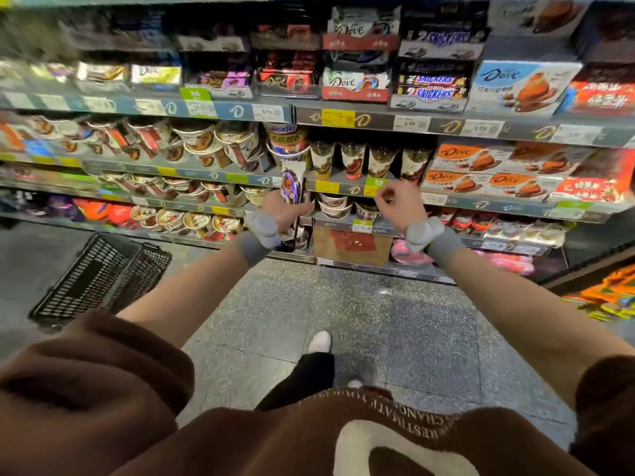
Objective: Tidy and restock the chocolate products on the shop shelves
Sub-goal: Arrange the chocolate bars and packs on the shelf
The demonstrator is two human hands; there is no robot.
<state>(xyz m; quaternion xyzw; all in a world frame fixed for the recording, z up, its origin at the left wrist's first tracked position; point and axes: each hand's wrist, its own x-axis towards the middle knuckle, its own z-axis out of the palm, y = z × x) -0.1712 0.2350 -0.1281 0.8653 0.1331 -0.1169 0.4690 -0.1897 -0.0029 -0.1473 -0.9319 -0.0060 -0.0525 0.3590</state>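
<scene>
Shelves (343,120): the stepped shop shelving ran across the far side in front of you, price tags along each edge, the left end blurred.
Floor (343,321): speckled grey tiles lay between you and the shelving.
Basket (103,276): a black wire basket sat on the floor, near left.
Dove boxes (481,173): orange-topped boxes were stacked on the right of the middle shelf, with a larger pale blue Dove box (522,85) on the shelf above.
Snickers trays (433,87): these stood on the upper shelf, just left of the blue box.
Chocolate cups (367,159): four tall cups stood upright in a row on the middle shelf, just beyond your right hand.
Cup stack (292,180): you held a column of stacked cups upright at the shelf front, left of that row.
Left hand (283,209): your fingers were wrapped round the lower part of the cup stack.
Right hand (400,202): it hung near the shelf edge with fingers curled inward, grasping nothing that could be made out.
</scene>
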